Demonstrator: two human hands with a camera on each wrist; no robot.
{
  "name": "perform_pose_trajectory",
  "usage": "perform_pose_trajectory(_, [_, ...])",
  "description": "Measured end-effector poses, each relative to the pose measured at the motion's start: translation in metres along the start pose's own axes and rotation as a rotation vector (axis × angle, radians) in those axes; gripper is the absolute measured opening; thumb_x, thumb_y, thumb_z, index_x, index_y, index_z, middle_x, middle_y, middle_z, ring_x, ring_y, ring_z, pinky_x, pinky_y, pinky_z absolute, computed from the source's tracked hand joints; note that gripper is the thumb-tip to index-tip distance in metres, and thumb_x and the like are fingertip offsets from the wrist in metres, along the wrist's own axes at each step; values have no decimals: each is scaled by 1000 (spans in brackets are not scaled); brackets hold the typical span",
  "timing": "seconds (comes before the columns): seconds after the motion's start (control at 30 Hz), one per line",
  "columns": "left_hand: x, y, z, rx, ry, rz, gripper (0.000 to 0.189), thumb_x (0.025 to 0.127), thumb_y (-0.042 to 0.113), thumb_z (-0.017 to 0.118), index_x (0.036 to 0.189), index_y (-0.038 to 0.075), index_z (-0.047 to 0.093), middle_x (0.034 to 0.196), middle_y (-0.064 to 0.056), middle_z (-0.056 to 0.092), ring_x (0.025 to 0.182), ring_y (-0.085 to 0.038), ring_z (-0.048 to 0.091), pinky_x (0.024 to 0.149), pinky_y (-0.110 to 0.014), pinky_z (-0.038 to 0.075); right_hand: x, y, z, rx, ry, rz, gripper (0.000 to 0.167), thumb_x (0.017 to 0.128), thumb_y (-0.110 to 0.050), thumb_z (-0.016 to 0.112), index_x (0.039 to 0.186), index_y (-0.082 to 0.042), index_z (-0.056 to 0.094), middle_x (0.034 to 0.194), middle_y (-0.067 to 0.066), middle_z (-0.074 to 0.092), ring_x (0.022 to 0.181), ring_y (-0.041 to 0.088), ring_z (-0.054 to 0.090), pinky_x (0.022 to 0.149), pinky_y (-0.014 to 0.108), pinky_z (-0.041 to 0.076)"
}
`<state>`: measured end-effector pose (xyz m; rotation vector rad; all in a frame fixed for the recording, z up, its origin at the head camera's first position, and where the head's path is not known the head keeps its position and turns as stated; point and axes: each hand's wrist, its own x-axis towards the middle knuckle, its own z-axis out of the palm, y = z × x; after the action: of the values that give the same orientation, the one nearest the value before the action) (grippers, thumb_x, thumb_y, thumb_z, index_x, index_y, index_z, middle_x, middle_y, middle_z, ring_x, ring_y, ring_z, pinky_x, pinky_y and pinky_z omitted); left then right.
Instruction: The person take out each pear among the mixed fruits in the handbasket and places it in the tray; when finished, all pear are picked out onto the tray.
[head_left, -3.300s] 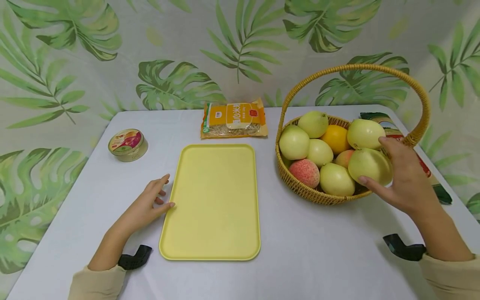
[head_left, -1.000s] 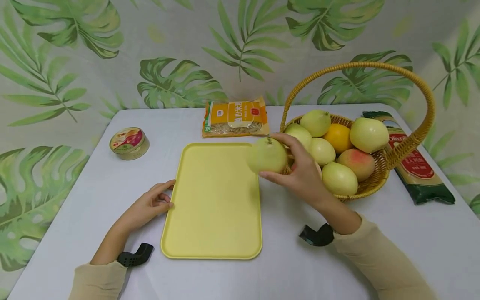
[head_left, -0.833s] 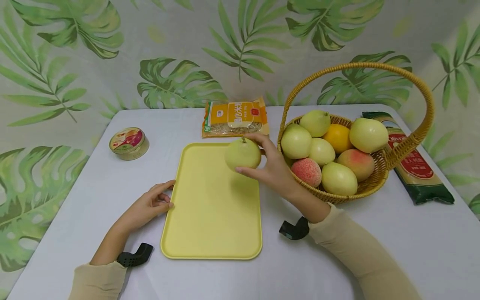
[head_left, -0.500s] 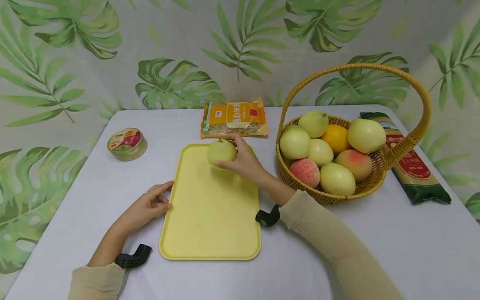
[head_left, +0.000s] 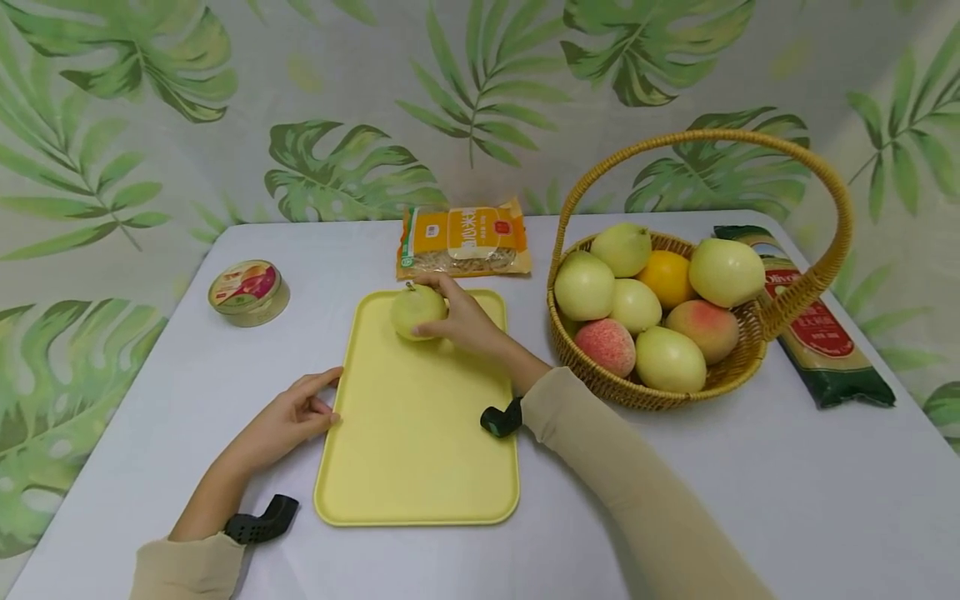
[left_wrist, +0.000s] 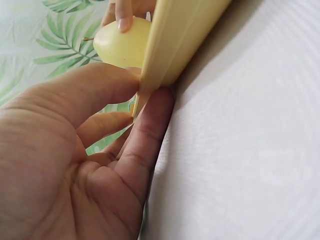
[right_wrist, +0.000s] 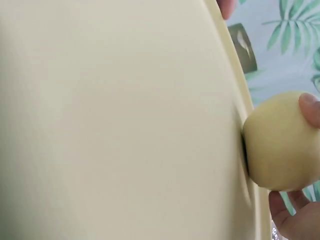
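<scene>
My right hand holds a pale green pear from its right side, fingers behind and thumb in front. The pear, stem up, is at the far left part of a yellow tray; a dark shadow lies beneath it in the right wrist view, and I cannot tell whether it bears on the tray. At the tray's left edge, my left hand pinches the rim. The left wrist view shows the thumb on the rim's upper side and a finger below it.
A wicker basket with a tall handle, holding pears, peaches and an orange fruit, stands right of the tray. Behind the tray lies an orange food packet. A round tin sits at left, and a green-and-red packet lies beyond the basket.
My right hand took a pear from the basket's right side and carried it left over the tray, then lower at its far end. The left hand has closed onto the tray's rim.
</scene>
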<state>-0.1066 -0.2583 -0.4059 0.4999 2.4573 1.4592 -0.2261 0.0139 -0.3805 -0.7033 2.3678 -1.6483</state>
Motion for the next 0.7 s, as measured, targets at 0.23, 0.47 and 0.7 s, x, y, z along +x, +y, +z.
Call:
perform_pose_trajectory(0.23, [-1,-3,0,1,4,25,59,85,1,59,137,-1,32,124,-17,38,80,-11,51,64,-20,44,10,9,11,-34,62,-14,72,74,-16,74,135,-18,36,133,5,33,112,20,40,90,37,36])
perform_pose_trajectory(0.47, [-1,-4,0,-20,8,40,60,84,0,60,137,-2,32,124,-18,38,79,-11,52,63,-19,45,15,9,18,-68,108,-1,73,75,-20,73,137,-20,35,135,7,29,115,24,38,91,42,35])
perform_pose_trajectory(0.7, [0,-3,1,-25,6,45,59,84,0,59,137,-2,32,124,-18,38,79,-11,52,63,-19,45,6,4,14,-69,106,-2,79,77,-24,72,141,-18,25,137,6,29,118,20,36,94,38,34])
